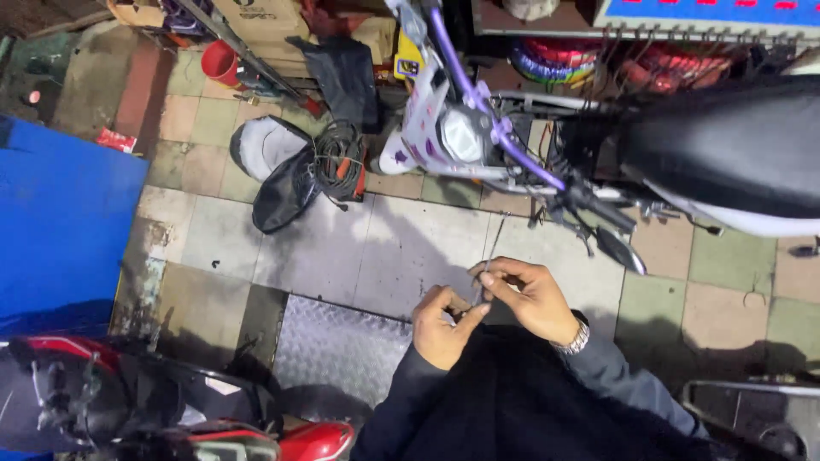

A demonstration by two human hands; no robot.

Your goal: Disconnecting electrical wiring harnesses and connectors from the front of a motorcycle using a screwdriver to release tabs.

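Observation:
My left hand (442, 324) and my right hand (531, 297) are close together over the tiled floor, just above my dark jacket. Between the fingers of both hands runs a thin metal cable (493, 245) that rises toward a white and purple scooter (453, 128). My right fingers pinch the cable near its lower end; my left thumb and fingers hold a small part of it below. A metal watch (576, 340) is on my right wrist.
A black scooter seat (726, 145) lies at upper right. A red scooter (171, 410) stands at lower left next to a blue panel (60, 222). A removed seat (278, 171) and coiled wires (340, 158) lie on the floor, with a metal tread plate (342, 350) below.

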